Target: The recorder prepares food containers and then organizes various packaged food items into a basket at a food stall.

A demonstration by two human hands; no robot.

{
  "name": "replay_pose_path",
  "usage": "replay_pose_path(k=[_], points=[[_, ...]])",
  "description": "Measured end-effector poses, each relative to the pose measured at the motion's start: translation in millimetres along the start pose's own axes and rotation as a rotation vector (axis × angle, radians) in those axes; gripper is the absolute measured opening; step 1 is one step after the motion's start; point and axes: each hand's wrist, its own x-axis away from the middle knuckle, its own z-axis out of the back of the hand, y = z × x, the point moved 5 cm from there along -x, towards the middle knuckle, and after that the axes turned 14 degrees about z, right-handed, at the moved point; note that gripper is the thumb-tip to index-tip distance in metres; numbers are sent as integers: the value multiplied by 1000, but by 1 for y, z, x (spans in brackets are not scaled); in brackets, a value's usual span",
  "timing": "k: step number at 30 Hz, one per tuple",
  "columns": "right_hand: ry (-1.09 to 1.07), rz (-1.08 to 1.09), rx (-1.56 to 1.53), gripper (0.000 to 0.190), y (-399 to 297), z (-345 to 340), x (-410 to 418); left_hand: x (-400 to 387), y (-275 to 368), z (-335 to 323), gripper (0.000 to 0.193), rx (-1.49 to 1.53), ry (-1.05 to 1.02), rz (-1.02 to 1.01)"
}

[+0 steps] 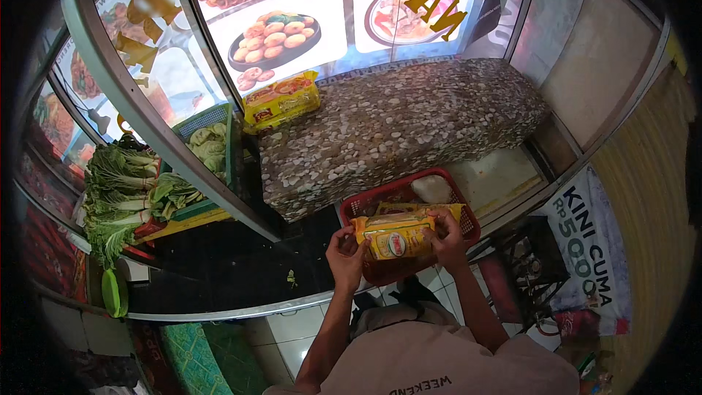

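Above a red plastic basket (392, 273), a yellow noodle packet (396, 237) is held level between my two hands. My left hand (346, 257) pinches its left end with thumb and fingers. At the right end, my right hand (447, 237) grips the packet. Behind it, a second yellow packet (395, 208) lies in the basket, partly covered by the held one. Beside that sits a white bag (432, 189) near the basket's far right corner. The held packet hides part of the basket's inside.
A pebble-patterned block (406, 131) stands beyond the basket, with another yellow noodle packet (282, 103) on its left end. Leafy greens (118, 192) and a green crate (233, 148) of cabbages (208, 145) lie left, past a metal frame post (164, 99). A gas burner (529, 271) stands right.
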Motion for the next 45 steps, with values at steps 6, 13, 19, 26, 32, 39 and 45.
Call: replay_pose_path(k=[6, 13, 19, 26, 32, 39, 45], points=[[49, 83, -105, 40, -13, -5, -23, -6, 13, 8, 46, -35, -145, -129], [138, -50, -57, 42, -8, -24, -41, -11, 23, 18, 56, -82, -145, -111], [-37, -63, -113, 43, -16, -46, -54, -11, 31, 27, 58, -27, -61, -86], [-378, 15, 138, 76, -13, -57, -57, -13, 19, 52, 38, 163, 75, 22], [-493, -43, 194, 84, -1, -57, -53, -10, 7, 54, 36, 77, 130, 50], [-475, -41, 220, 92, 5, -30, -52, -7, 4, 37, 39, 36, 20, 101], [-519, -71, 203, 104, -19, -20, -63, -15, 19, 19, 59, 56, -109, 43]])
